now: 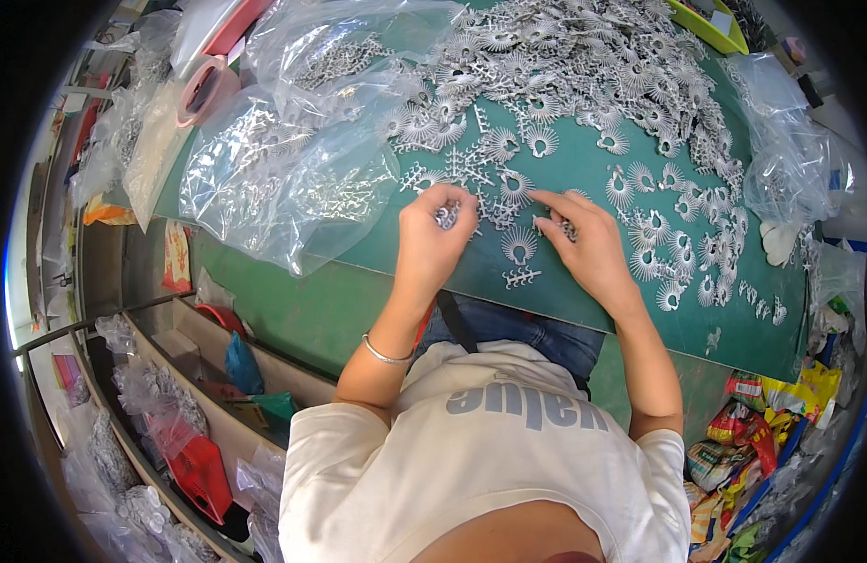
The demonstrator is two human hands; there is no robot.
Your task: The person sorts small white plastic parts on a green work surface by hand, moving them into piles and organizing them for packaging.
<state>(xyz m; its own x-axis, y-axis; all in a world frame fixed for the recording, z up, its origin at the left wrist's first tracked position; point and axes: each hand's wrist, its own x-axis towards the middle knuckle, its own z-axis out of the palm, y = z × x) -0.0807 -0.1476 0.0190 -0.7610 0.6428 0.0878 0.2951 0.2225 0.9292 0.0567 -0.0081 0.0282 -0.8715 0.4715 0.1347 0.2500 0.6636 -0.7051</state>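
Note:
My left hand (432, 236) is closed around a small bunch of silvery metal pieces (447, 217) just above the green table (584, 169). My right hand (588, 246) rests on the table with its forefinger stretched toward loose pieces and holds a few small silvery parts (567, 228) under its fingers. Between the hands lie a fan-shaped piece (519, 246) and a comb-like strip (521, 277). A large heap of the same fan-shaped metal pieces (584, 66) covers the far side of the table.
Clear plastic bags (283, 178) with more metal parts lie at the left, another bag (781, 141) at the right. A roll of tape (204, 89) sits far left. Shelves with bags and a red scoop (201, 474) are lower left; snack wrappers (743, 432) lower right.

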